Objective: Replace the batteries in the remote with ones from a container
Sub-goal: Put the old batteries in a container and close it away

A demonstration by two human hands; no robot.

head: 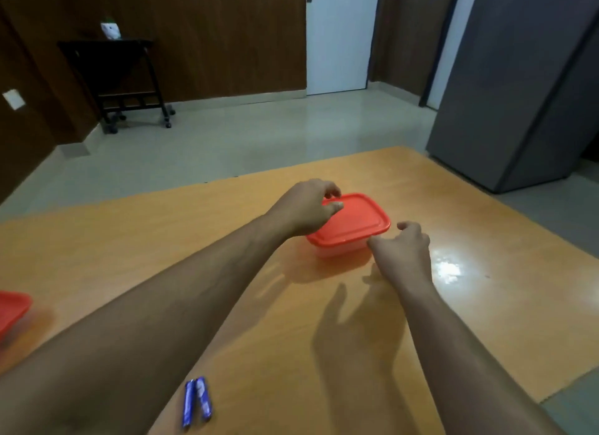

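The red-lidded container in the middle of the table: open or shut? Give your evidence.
Shut. The red lid sits flat over the container's rim, with no gap showing.

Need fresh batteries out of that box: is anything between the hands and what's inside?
Yes: the red lid sits closed on the box. Left hand is on its far-left corner, right hand at its near-right corner.

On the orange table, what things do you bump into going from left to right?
Red lid at the edge → two blue batteries → left hand → red-lidded container → right hand.
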